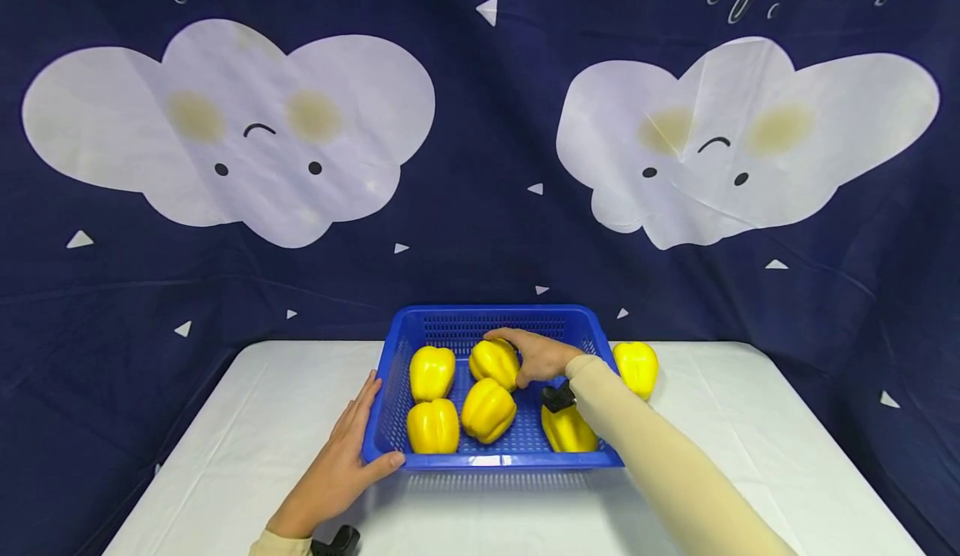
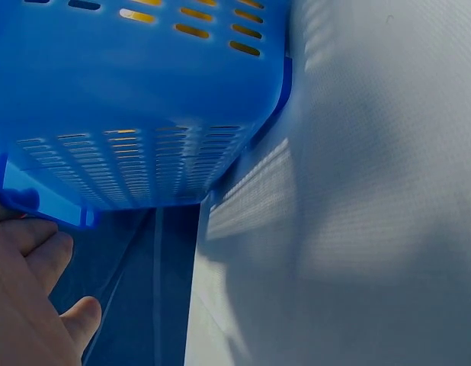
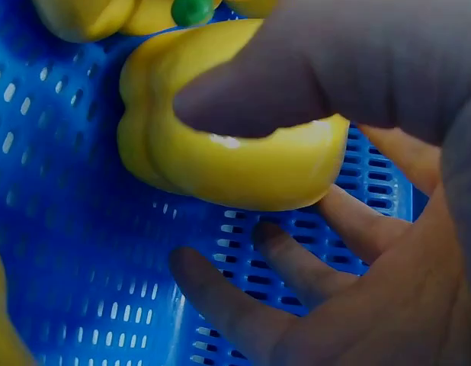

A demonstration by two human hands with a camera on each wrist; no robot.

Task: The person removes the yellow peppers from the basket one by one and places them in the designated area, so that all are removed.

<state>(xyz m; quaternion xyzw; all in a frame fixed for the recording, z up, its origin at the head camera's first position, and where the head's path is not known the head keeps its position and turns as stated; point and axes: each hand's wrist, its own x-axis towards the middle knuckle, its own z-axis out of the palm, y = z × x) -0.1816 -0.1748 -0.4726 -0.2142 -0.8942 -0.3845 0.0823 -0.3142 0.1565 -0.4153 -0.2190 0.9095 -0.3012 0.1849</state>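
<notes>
A blue plastic basket (image 1: 491, 461) stands on the table with several yellow bell peppers in it. At its back middle, my right hand (image 1: 543, 354) grips one yellow bell pepper (image 1: 492, 362). In the right wrist view, the thumb lies across this pepper (image 3: 235, 168) and fingers reach along its far side; the basket's slotted wall is behind. My left hand (image 1: 341, 456) rests against the basket's left side, fingers straight along the rim and thumb at the front left corner. In the left wrist view, the left fingers (image 2: 49, 255) touch beneath the basket's rim.
Outside the basket, beyond its right side, another yellow bell pepper (image 1: 636, 368) sits on the white-covered table (image 1: 720, 423). My right forearm partly covers a pepper (image 1: 567, 431) in the basket's front right. A dark blue cloth (image 1: 487, 164) with clouds hangs behind.
</notes>
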